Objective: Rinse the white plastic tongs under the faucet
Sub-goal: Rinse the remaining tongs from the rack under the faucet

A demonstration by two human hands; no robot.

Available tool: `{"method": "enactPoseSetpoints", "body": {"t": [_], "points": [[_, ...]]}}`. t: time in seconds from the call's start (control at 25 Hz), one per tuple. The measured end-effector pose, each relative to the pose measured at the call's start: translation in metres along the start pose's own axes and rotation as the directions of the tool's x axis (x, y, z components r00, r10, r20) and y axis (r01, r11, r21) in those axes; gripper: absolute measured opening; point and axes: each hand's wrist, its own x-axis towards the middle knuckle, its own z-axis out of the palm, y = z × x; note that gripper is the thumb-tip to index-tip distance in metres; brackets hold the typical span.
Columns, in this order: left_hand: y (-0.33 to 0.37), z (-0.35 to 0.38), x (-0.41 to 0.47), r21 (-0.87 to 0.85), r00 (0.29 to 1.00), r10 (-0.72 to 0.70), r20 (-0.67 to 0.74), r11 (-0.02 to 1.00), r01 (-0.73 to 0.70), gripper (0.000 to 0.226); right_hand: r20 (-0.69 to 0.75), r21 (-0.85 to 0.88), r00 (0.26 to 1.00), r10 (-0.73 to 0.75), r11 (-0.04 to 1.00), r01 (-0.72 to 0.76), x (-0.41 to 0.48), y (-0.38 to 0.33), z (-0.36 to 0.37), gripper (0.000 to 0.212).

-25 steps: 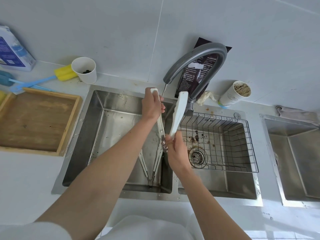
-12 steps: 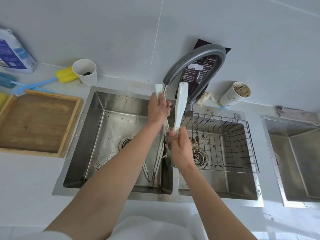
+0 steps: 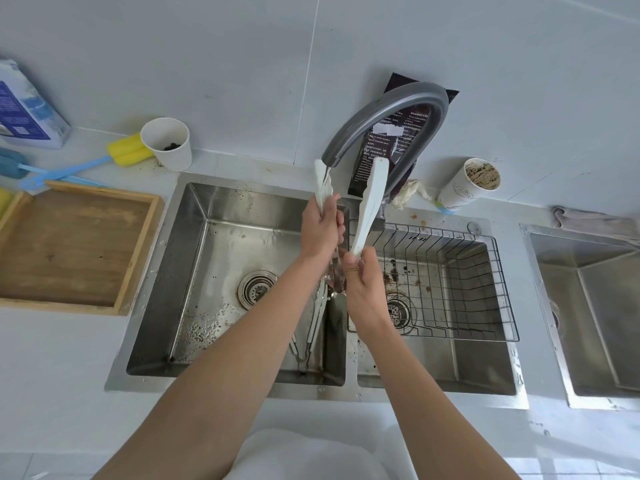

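Pale tiled wall backs a light worktop point(image 3: 52, 358) cut by a steel double sink point(image 3: 221, 237), with a third basin point(image 3: 595, 306) set off to the right. Over the divider between the two bowls, the white plastic tongs point(image 3: 369, 206) are held splayed, tips up, under the spout of the grey arched faucet point(image 3: 384, 109). The left hand point(image 3: 320, 233) has its grip wrapped round the left arm of the tongs, whose tip sits right at the spout where a thin stream falls; the right hand point(image 3: 363, 282) is closed on the lower end of the right arm, near the hinge. The left bowl lies open around its drain point(image 3: 256, 289), apart from a second pair of tongs point(image 3: 313, 327) leaning along its right wall. A wire basket point(image 3: 450, 278) crowds the right bowl — its rim just beside the right hand. A wooden tray point(image 3: 69, 251) sits near the sink's left edge, a paper cup point(image 3: 168, 143) near its back corner, and a stained cup point(image 3: 467, 185) behind the basket.
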Motion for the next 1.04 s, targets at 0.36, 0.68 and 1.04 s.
{"method": "enactPoseSetpoints", "body": {"t": [0.36, 0.68, 1.04], "points": [[0.029, -0.002, 0.025, -0.006, 0.996, 0.022, -0.086, 1.000, -0.023, 0.025, 0.037, 0.129, 0.998, 0.051, 0.990, -0.056, 0.002, -0.005, -0.002, 0.019], [0.018, -0.001, 0.010, 0.015, 0.999, -0.018, -0.037, 1.000, 0.018, 0.022, 0.013, 0.158, 0.996, 0.086, 0.984, -0.087, -0.002, 0.000, -0.002, 0.019], [0.027, 0.004, 0.021, -0.041, 0.990, 0.011, -0.143, 0.999, -0.017, 0.024, 0.021, 0.162, 0.998, 0.054, 0.985, -0.056, 0.001, -0.007, -0.007, 0.022]]}}
